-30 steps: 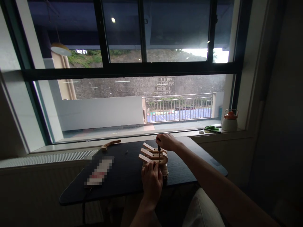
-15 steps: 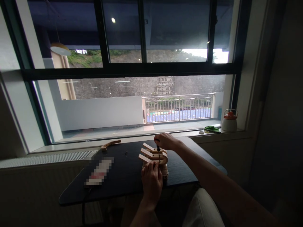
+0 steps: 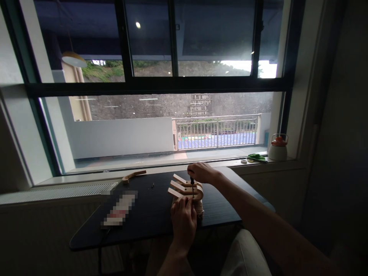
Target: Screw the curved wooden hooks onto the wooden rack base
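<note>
My right hand (image 3: 202,172) is wrapped round the handle of a screwdriver (image 3: 193,186), which stands upright. The shaft's tip points down at the nearest of several pale wooden hooks (image 3: 178,186). These bent hooks sit in a row on a brownish block (image 3: 199,210), with dark holes or screws showing in the farther ones. My left hand (image 3: 184,219) grips the nearest hook, its fingers close together beside the screwdriver's tip. The fingers hide part of that hook and of the block. Whether a screw is under the tip cannot be made out clearly.
On the dark table (image 3: 221,199), a loose wooden hook (image 3: 134,175) lies at the far left edge. Tiny dark pieces (image 3: 153,185) and a blurred flat item (image 3: 119,211) are nearby. A white jug (image 3: 277,148) and green cloth (image 3: 257,157) stand on the windowsill.
</note>
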Available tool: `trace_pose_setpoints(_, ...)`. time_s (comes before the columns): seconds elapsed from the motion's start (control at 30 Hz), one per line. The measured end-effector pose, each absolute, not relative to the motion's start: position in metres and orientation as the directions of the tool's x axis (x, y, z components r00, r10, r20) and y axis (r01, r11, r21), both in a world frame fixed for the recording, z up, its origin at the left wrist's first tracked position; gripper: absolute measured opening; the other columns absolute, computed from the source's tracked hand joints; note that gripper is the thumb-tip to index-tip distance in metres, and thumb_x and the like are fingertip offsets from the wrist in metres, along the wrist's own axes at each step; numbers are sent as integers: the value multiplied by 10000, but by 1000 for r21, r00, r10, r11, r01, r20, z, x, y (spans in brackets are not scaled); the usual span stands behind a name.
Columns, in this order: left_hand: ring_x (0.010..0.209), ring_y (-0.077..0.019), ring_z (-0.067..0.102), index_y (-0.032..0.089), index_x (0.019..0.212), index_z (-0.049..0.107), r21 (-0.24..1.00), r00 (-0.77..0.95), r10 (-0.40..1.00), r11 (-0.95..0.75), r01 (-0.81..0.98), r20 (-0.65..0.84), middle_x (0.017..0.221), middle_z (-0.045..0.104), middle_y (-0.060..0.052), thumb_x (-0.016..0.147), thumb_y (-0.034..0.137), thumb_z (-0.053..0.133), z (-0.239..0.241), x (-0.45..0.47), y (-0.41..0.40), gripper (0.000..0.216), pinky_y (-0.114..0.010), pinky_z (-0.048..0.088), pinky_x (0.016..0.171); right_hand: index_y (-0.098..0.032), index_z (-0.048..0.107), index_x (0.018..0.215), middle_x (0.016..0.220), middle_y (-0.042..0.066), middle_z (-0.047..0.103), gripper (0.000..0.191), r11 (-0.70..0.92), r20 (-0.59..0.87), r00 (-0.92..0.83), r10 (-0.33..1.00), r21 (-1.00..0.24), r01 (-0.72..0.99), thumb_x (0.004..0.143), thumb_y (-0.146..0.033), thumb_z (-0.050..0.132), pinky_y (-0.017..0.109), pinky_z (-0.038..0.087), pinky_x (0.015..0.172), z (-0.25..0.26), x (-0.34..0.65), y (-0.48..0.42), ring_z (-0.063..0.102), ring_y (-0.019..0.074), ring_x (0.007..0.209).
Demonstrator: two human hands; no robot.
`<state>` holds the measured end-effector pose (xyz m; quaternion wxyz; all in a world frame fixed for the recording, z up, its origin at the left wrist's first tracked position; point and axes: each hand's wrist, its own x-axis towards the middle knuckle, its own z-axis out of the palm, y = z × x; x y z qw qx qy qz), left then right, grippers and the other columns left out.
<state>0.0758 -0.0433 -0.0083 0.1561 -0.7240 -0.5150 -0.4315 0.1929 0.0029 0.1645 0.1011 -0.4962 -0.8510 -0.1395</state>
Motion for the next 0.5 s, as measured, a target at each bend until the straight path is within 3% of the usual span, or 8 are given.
trace_pose_setpoints(0.3,1085,-225,466,214,1096,564,194,103,593,-416,889,798,1095,549,-56,848,154,431,-8,76,-44,288,-383,352,942,-139,644,905,904,125,664,353,360,320,-385,866,136,923,902,-357,366,260,385,644,160,192,7,615,214,817)
trace_pose_setpoints(0.5,1103,-215,454,221,1115,550,216,93,607,-415,884,790,1112,540,-42,849,146,436,-9,76,-42,299,-376,347,944,-212,642,916,906,54,674,259,424,289,-449,845,148,893,867,-333,419,244,383,615,167,194,0,620,190,792)
